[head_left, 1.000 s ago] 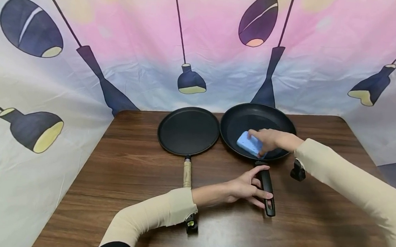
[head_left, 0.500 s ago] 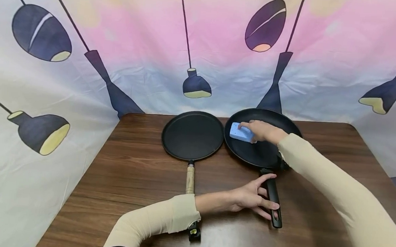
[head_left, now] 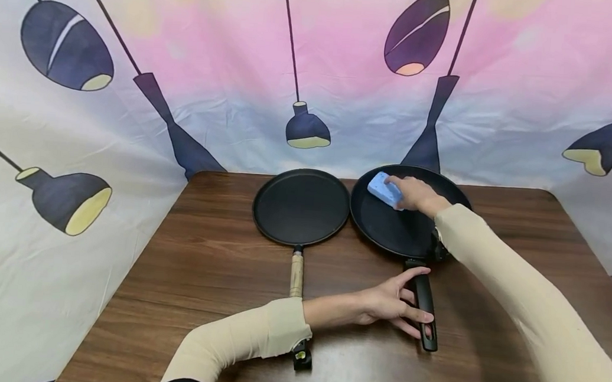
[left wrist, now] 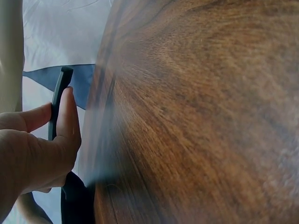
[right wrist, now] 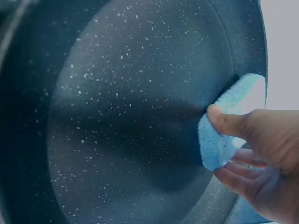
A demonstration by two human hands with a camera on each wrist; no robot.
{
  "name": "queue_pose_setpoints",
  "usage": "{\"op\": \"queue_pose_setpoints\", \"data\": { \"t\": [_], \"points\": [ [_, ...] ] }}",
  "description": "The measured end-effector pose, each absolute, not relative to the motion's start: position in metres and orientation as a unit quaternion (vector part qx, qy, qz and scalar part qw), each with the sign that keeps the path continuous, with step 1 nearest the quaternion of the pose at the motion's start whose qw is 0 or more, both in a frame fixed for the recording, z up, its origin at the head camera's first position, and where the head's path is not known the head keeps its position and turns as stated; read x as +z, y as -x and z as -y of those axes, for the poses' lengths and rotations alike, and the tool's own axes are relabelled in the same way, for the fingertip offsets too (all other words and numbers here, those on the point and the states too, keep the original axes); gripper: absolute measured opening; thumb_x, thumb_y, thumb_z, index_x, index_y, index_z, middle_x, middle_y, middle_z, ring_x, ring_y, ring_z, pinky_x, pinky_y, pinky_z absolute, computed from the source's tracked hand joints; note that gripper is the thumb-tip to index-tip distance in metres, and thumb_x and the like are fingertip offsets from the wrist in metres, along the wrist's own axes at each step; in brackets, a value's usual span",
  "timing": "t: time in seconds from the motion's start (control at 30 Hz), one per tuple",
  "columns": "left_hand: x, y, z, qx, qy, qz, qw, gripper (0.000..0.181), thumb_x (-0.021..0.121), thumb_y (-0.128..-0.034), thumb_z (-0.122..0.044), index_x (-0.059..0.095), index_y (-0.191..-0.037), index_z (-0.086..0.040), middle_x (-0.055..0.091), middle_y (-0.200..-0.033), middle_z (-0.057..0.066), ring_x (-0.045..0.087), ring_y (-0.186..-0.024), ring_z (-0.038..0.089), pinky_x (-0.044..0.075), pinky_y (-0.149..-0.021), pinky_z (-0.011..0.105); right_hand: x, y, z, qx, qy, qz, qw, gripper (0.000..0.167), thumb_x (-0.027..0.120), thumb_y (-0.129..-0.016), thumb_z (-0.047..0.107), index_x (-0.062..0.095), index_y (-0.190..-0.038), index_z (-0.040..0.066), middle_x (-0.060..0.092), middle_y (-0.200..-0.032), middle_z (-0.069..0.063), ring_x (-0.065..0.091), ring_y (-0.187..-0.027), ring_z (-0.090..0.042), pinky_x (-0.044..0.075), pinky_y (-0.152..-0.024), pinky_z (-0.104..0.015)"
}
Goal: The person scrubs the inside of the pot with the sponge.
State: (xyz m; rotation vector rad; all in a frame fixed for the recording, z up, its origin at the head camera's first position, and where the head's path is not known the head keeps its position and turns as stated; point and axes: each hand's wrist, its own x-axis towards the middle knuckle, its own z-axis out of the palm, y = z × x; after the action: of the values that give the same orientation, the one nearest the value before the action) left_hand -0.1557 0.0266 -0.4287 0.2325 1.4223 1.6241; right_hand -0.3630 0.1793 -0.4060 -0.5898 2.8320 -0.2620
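My right hand point(head_left: 417, 196) grips a blue sponge point(head_left: 385, 189) inside the black frying pan point(head_left: 388, 229). In the head view the sponge is at the pan's far left part. The right wrist view shows the sponge point(right wrist: 231, 119) between thumb and fingers, near the pan's side wall, over the speckled inner surface point(right wrist: 126, 107). My left hand point(head_left: 389, 303) holds the pan's black handle point(head_left: 424, 291), with fingers and thumb on either side of it. In the left wrist view the handle point(left wrist: 57, 95) shows between the fingers of the left hand point(left wrist: 42, 149).
A flat round crepe pan point(head_left: 302, 205) lies left of the frying pan, rims close together. Its wooden handle point(head_left: 297, 270) points forward, partly behind my left sleeve point(head_left: 253, 332). Both pans are on a brown wooden table point(head_left: 200, 254). A fabric backdrop point(head_left: 222, 90) with printed lamps hangs behind.
My right hand has moved the sponge from the near part of the frying pan to the left, then to the far side. My left hand keeps its hold on the handle. The view shifted slightly.
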Motion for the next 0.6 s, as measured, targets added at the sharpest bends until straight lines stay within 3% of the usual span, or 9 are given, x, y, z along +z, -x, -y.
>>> {"op": "queue_pose_setpoints", "data": {
  "t": [0.13,0.23,0.37,0.6],
  "points": [
    [-0.428,0.157,-0.024,0.662,-0.095,-0.581,0.464,0.087,0.063,-0.0957,0.01,0.026,-0.159,-0.035,0.065,-0.1,0.008,0.063,-0.115,0.055,0.062,-0.089,0.049,-0.401,0.353,-0.167,-0.05,0.24,-0.958,0.147,0.066,0.079,-0.09,0.007,0.048,-0.147,0.014,0.053,-0.138,-0.031,0.058,-0.117,-0.043,0.054,-0.091,-0.054],
    [-0.428,0.157,-0.023,0.663,-0.096,-0.581,0.462,0.087,0.063,-0.0957,0.01,0.025,-0.16,-0.034,0.065,-0.1,0.008,0.062,-0.116,0.056,0.061,-0.089,0.049,-0.396,0.341,-0.158,-0.029,0.27,-0.947,0.171,0.065,0.08,-0.087,0.002,0.051,-0.142,0.018,0.051,-0.138,-0.03,0.06,-0.106,-0.038,0.056,-0.079,-0.044],
    [-0.428,0.158,-0.025,0.66,-0.093,-0.583,0.464,0.086,0.063,-0.0955,0.01,0.027,-0.159,-0.035,0.065,-0.099,0.009,0.063,-0.115,0.055,0.061,-0.089,0.049,-0.391,0.32,-0.157,-0.018,0.292,-0.935,0.202,0.064,0.079,-0.084,-0.005,0.05,-0.135,0.022,0.05,-0.136,-0.028,0.055,-0.089,-0.029,0.047,-0.063,-0.033],
    [-0.428,0.156,-0.026,0.659,-0.091,-0.585,0.464,0.086,0.063,-0.0951,0.011,0.028,-0.158,-0.036,0.066,-0.1,0.01,0.064,-0.114,0.054,0.061,-0.089,0.05,-0.383,0.294,-0.17,-0.016,0.288,-0.925,0.248,0.063,0.077,-0.084,-0.009,0.048,-0.13,0.023,0.046,-0.141,-0.029,0.054,-0.079,-0.025,0.043,-0.06,-0.031]
  ]
}}
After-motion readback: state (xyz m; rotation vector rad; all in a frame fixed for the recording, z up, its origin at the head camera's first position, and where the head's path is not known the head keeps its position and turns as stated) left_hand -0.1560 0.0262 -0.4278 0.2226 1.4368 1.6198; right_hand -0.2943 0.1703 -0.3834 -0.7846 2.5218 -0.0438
